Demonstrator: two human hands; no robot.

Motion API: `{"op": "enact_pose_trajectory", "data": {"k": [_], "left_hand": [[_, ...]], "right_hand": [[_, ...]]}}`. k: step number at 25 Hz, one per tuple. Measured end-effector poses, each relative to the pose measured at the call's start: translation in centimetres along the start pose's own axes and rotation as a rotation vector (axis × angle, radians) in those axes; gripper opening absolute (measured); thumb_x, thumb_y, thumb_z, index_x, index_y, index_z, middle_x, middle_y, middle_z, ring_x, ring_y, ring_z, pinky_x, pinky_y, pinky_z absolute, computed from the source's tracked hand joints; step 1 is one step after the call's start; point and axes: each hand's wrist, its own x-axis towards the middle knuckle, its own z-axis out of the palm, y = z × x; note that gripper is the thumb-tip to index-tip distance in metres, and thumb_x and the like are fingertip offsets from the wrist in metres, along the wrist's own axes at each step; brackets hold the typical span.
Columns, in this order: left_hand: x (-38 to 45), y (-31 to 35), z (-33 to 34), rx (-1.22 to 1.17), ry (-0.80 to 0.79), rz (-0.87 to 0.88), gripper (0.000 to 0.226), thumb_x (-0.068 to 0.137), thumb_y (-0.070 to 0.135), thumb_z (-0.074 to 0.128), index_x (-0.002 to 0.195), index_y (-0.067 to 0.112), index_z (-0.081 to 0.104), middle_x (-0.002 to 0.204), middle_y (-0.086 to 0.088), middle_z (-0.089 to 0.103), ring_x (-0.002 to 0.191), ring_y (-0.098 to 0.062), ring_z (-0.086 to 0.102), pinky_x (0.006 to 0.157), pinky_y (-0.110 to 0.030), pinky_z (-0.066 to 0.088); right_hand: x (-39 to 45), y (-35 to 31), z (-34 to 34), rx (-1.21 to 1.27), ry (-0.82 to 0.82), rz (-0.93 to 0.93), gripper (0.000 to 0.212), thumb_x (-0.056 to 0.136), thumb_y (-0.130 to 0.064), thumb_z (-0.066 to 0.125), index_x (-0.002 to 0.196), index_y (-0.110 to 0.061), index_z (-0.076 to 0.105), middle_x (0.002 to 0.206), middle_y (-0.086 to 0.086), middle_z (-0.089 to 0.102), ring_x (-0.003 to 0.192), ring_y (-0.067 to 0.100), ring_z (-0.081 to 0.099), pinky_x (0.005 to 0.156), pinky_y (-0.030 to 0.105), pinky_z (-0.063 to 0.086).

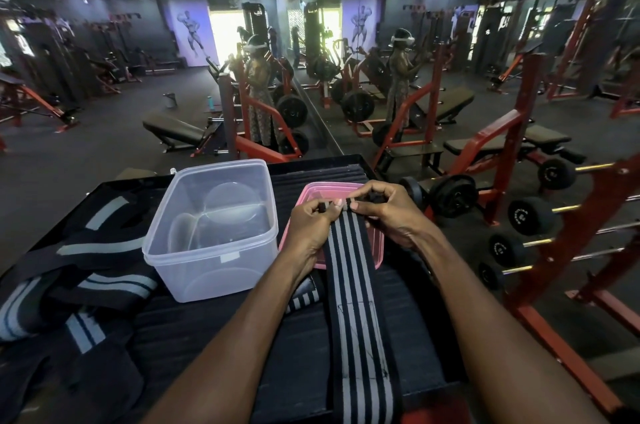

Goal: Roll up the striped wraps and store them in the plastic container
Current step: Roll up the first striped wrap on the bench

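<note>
A black wrap with grey stripes (356, 302) runs from the near edge of the table up to my hands. My left hand (311, 221) and my right hand (391, 212) both pinch its far end, which is curled into a small tight roll above the pink lid (377, 259). A clear plastic container (211, 233) stands open just left of my left hand, with nothing striped inside. More black and grey wraps (86, 271) lie loose in a heap at the left. Under my left forearm, a further striped piece (304, 299) shows.
Everything rests on a black ribbed table top (214, 330). A red dumbbell rack (554, 236) stands close on the right. Benches and weight machines fill the gym floor beyond, and a mirror wall reflects a person wearing a headset.
</note>
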Motion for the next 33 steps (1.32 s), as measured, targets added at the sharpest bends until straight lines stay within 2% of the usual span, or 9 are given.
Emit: {"op": "enact_pose_trajectory", "data": {"k": [6,8,10,13,17,23,25,28,33], "left_hand": [[0.0,-0.2,-0.2,0.041,0.039,0.099,0.019,0.085,0.007,0.075,0.079,0.025,0.078,0.081,0.009,0.078,0.089,-0.021,0.074,0.091,-0.043,0.058],[0.0,-0.2,-0.2,-0.009,0.021,0.067,0.017,0.086,0.007,0.074,0.078,0.022,0.079,0.084,0.0,0.079,0.087,-0.025,0.074,0.09,-0.045,0.059],[0.0,-0.2,-0.1,-0.067,0.021,0.009,0.014,0.088,0.011,0.072,0.076,0.016,0.078,0.083,-0.01,0.078,0.081,-0.027,0.074,0.09,-0.047,0.058],[0.1,-0.5,0.0,0.004,0.044,0.003,0.011,0.09,0.016,0.072,0.079,0.015,0.076,0.086,-0.011,0.077,0.089,-0.03,0.073,0.092,-0.048,0.058],[0.2,-0.7,-0.2,0.04,0.052,0.059,0.006,0.089,0.015,0.072,0.086,0.019,0.074,0.09,-0.006,0.076,0.091,-0.026,0.072,0.091,-0.041,0.058],[0.1,-0.7,-0.4,0.019,-0.021,0.067,0.019,0.09,0.035,0.071,0.089,0.017,0.077,0.095,-0.013,0.077,0.097,-0.036,0.073,0.093,-0.053,0.056],[0.1,-0.7,-0.4,0.001,0.003,0.091,0.009,0.091,0.024,0.072,0.086,0.019,0.078,0.095,-0.012,0.077,0.098,-0.035,0.072,0.095,-0.054,0.055],[0.3,-0.7,-0.5,-0.009,0.022,0.106,0.016,0.088,0.01,0.072,0.083,0.023,0.08,0.095,-0.007,0.078,0.1,-0.033,0.072,0.097,-0.053,0.054],[0.7,-1.2,-0.6,-0.032,0.01,0.022,0.01,0.092,0.017,0.068,0.089,0.012,0.077,0.092,-0.011,0.078,0.095,-0.032,0.073,0.096,-0.054,0.054]], "right_hand": [[-0.1,0.2,0.0,0.033,-0.051,0.126,0.004,0.086,-0.006,0.07,0.084,-0.002,0.069,0.066,0.008,0.061,0.047,0.012,0.051,0.039,0.022,0.041],[-0.1,0.2,0.1,0.013,-0.024,0.093,0.003,0.086,-0.001,0.07,0.083,0.0,0.07,0.068,0.011,0.062,0.053,0.015,0.053,0.041,0.022,0.041],[-0.1,0.3,0.0,0.014,-0.006,0.049,0.005,0.082,0.005,0.072,0.087,0.004,0.071,0.074,0.011,0.068,0.064,0.02,0.06,0.051,0.024,0.047],[0.0,0.5,0.0,0.0,-0.009,0.052,0.017,0.077,0.003,0.077,0.093,0.002,0.072,0.087,0.015,0.071,0.086,0.029,0.062,0.072,0.036,0.048],[-0.3,0.5,0.0,-0.028,-0.061,0.122,0.017,0.086,-0.006,0.072,0.1,0.005,0.07,0.086,0.015,0.068,0.075,0.021,0.062,0.056,0.026,0.048],[-0.2,0.2,0.1,-0.018,0.013,0.065,0.007,0.087,0.005,0.067,0.092,0.0,0.068,0.079,0.009,0.07,0.063,0.014,0.065,0.049,0.022,0.049],[-0.2,0.3,0.1,0.005,-0.013,0.088,0.008,0.087,0.002,0.069,0.092,-0.003,0.07,0.081,0.009,0.07,0.067,0.016,0.065,0.052,0.024,0.049],[-0.2,0.6,0.0,0.046,-0.03,0.112,0.003,0.085,-0.009,0.073,0.088,-0.009,0.074,0.081,0.008,0.069,0.069,0.019,0.063,0.055,0.025,0.048],[0.0,1.1,0.0,0.062,-0.017,0.05,0.011,0.084,0.005,0.071,0.094,-0.001,0.071,0.092,0.016,0.071,0.086,0.025,0.067,0.077,0.034,0.055]]}}
